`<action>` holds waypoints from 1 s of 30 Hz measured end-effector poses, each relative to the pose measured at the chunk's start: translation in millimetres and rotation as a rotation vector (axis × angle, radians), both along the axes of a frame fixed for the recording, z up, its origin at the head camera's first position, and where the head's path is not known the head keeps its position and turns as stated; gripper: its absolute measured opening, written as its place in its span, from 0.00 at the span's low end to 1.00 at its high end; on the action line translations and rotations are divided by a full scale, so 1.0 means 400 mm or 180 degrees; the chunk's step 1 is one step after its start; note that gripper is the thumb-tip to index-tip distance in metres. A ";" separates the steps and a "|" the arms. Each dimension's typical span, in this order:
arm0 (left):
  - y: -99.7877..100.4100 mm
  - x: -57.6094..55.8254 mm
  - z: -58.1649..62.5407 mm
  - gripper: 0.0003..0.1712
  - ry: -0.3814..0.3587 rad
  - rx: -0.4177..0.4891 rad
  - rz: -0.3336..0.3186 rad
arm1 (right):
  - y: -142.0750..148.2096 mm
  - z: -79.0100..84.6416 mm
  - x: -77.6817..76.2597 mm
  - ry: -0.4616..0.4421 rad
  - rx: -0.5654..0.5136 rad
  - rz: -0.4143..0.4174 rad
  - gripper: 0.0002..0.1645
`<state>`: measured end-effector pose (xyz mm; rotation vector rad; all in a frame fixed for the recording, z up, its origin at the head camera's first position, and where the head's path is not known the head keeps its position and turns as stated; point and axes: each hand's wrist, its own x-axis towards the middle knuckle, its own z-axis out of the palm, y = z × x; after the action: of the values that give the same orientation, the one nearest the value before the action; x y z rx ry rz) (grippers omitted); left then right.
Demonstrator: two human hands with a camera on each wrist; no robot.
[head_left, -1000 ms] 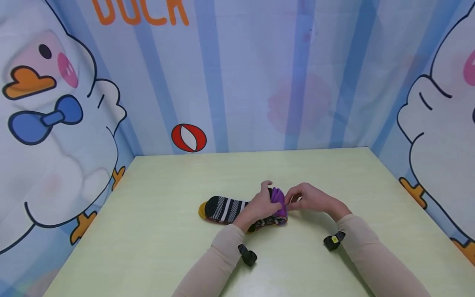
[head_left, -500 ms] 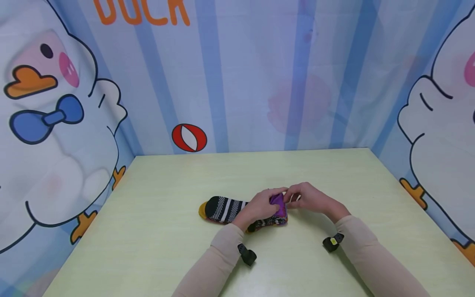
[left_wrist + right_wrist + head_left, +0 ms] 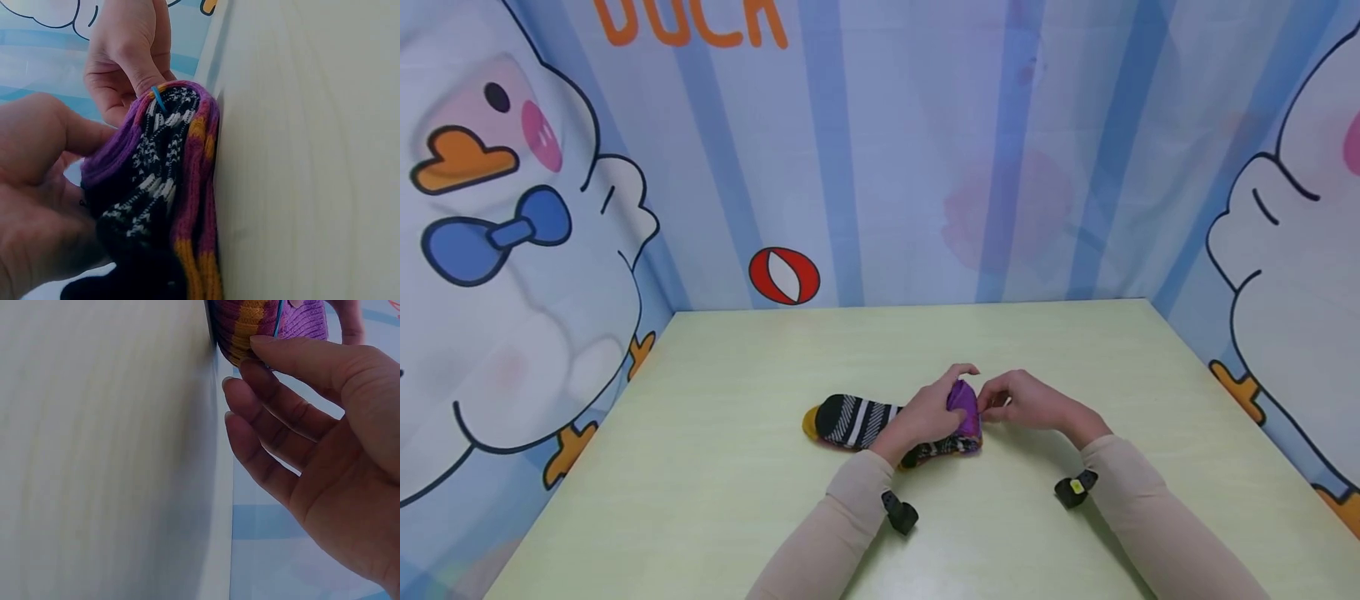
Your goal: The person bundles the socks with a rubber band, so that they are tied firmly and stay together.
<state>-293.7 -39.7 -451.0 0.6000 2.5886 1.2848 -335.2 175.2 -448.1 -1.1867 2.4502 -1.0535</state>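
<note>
A patterned pair of socks (image 3: pixel 859 421), black and white with a mustard toe, lies sideways on the table. At its right end a purple cuff (image 3: pixel 964 404) is folded over. My left hand (image 3: pixel 925 414) grips this cuff, thumb on the near face and index finger raised off it. From the right, my right hand (image 3: pixel 1030 402) pinches the folded end between thumb and index finger; its other fingers curl loosely below, as the right wrist view shows. A thin teal strand (image 3: pixel 158 99) runs over the sock's edge beside the right fingertips. Part of the socks is hidden behind my left hand.
The pale table (image 3: pixel 700 500) ends at a fabric backdrop (image 3: pixel 910 150) with blue stripes and cartoon ducks, which also covers both sides. A small black camera (image 3: pixel 900 513) is strapped to the left wrist, another camera (image 3: pixel 1075 489) to the right.
My left index finger came down toward the right fingertips over the cuff, then lifted again. The right hand keeps its pinch at the sock end. The socks stay almost in place.
</note>
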 end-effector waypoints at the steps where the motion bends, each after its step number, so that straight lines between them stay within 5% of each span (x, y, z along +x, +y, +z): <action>1: 0.000 -0.001 0.000 0.34 0.0067 -0.0062 -0.0052 | 0.000 0.000 0.001 -0.0008 -0.0004 -0.0001 0.06; 6: 0.002 -0.003 -0.002 0.23 0.0252 -0.0249 -0.0162 | 0.004 -0.002 -0.001 -0.0089 -0.0020 0.0062 0.06; 17: 0.004 0.006 0.000 0.17 -0.0042 -0.0216 -0.0010 | 0.030 0.008 -0.006 0.0069 -0.0169 0.0001 0.05; 26: 0.007 0.002 -0.002 0.13 -0.0120 -0.0128 0.0093 | 0.079 0.037 -0.016 -0.0558 -0.0482 0.0238 0.02; 30: 0.006 -0.003 -0.004 0.13 -0.0144 -0.0160 0.0081 | 0.083 0.042 -0.017 -0.0829 -0.0334 0.0312 0.05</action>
<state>-295.0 -37.4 -452.5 0.5246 2.5915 1.2222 -342.0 208.2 -431.5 -1.1082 2.1418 -1.2352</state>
